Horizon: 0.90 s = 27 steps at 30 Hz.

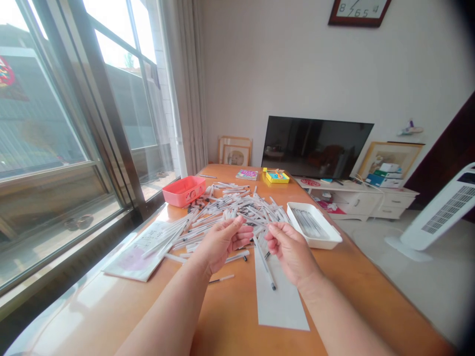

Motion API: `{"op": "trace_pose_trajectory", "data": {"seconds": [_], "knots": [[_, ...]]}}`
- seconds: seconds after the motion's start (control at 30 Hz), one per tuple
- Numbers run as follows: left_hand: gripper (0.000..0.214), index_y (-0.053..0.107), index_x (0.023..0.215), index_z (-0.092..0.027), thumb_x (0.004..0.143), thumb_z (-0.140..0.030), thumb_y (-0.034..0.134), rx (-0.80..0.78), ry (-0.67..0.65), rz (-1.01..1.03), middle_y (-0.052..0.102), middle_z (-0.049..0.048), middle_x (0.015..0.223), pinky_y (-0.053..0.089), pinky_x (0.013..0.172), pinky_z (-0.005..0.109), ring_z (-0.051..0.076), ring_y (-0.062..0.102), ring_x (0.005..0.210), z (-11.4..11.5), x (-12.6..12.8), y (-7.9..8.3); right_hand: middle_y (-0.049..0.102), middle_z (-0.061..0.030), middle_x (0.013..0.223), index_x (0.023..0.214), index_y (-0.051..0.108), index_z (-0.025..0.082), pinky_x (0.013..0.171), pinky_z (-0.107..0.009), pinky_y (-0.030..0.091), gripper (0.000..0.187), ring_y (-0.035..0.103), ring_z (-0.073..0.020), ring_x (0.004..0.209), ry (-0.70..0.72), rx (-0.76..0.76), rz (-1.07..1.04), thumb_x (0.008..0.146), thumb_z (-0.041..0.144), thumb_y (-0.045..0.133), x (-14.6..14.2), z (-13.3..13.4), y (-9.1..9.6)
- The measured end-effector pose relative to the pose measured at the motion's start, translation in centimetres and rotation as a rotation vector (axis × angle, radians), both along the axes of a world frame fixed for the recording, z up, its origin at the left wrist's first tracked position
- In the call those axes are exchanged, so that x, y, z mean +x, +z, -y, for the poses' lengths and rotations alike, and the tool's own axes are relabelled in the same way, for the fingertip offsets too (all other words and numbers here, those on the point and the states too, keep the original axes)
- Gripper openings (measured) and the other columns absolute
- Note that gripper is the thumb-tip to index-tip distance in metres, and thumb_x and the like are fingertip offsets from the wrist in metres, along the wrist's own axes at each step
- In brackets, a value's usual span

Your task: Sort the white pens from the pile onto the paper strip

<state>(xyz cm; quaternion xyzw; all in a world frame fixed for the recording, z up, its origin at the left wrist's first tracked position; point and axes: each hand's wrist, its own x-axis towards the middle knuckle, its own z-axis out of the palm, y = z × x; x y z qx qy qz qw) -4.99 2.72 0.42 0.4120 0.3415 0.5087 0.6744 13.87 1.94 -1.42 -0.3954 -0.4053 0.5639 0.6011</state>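
My left hand (pixel 227 241) is held just above the front of a heap of pens, its fingers loosely bent and a gap showing between thumb and fingers. Facing it, my right hand (pixel 291 250) has thumb and forefinger pinched together; anything thin between them is too small to make out. A clear-barrelled pen with a black end (pixel 264 264) lies slanted over a white sheet (pixel 282 306), between the two hands. Behind them spreads the heap of white and clear pens (pixel 226 207). A short thin pen part (pixel 221 279) rests on the table near my left wrist.
A white tray (pixel 336 237) holding several pens or refills stands at the right. The red basket (pixel 183 193) is at the left rear. Pens overlap a booklet (pixel 129 262). A yellow box (pixel 277 178) and a purple booklet (pixel 247 174) lie at the table's far end.
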Motion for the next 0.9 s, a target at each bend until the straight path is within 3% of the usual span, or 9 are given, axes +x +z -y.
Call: {"op": "trace_pose_trajectory", "data": {"seconds": [0.17, 0.3, 0.47, 0.73, 0.9], "knots": [[0.035, 0.064, 0.099, -0.017, 0.083, -0.047, 0.068, 0.152, 0.288, -0.476, 0.073, 0.0080, 0.089, 0.049, 0.064, 0.025, 0.015, 0.066, 0.073, -0.6, -2.5, 0.6, 0.063, 0.0003, 0.066, 0.084, 0.065, 0.018, 0.045, -0.019, 0.035, 0.026, 0.049, -0.0079, 0.052, -0.106, -0.026, -0.113, 0.070, 0.032, 0.083, 1.2, -1.0, -0.1], [0.022, 0.066, 0.093, -0.018, 0.079, -0.035, 0.064, 0.283, 0.361, -0.867, 0.068, 0.0022, 0.076, 0.042, 0.058, 0.024, 0.015, 0.060, 0.066, -1.1, -4.3, 0.0, 0.061, 0.0012, 0.065, 0.079, 0.065, 0.019, 0.043, -0.018, 0.034, 0.024, 0.047, -0.0072, 0.052, -0.128, -0.012, -0.181, 0.066, 0.026, 0.084, 1.8, -1.4, 0.1], [0.016, 0.069, 0.081, -0.020, 0.072, -0.022, 0.056, 0.313, 0.269, -1.284, 0.066, -0.0001, 0.067, 0.035, 0.055, 0.025, 0.015, 0.055, 0.062, -1.3, -6.0, -0.7, 0.058, 0.0028, 0.065, 0.079, 0.064, 0.018, 0.043, -0.015, 0.032, 0.021, 0.044, -0.0054, 0.052, -0.150, -0.018, -0.214, 0.069, 0.023, 0.082, 2.2, -1.2, 0.6], [0.015, 0.070, 0.077, -0.026, 0.070, -0.023, 0.057, 0.299, -0.015, -1.555, 0.070, 0.0004, 0.074, 0.034, 0.056, 0.026, 0.018, 0.060, 0.064, 0.1, -5.3, 0.1, 0.053, 0.0045, 0.060, 0.073, 0.060, 0.018, 0.038, -0.017, 0.025, 0.020, 0.037, -0.0041, 0.046, -0.179, 0.008, -0.180, 0.071, 0.025, 0.078, 2.1, -1.1, 0.4], [0.020, 0.066, 0.088, -0.027, 0.069, -0.024, 0.060, 0.350, 0.047, -1.698, 0.070, 0.0027, 0.083, 0.034, 0.058, 0.028, 0.021, 0.061, 0.070, -0.3, -4.8, -0.6, 0.054, 0.0042, 0.060, 0.070, 0.058, 0.018, 0.037, -0.018, 0.024, 0.021, 0.036, -0.0039, 0.044, -0.182, -0.002, -0.161, 0.070, 0.026, 0.078, 2.0, -1.3, 0.1]]}}
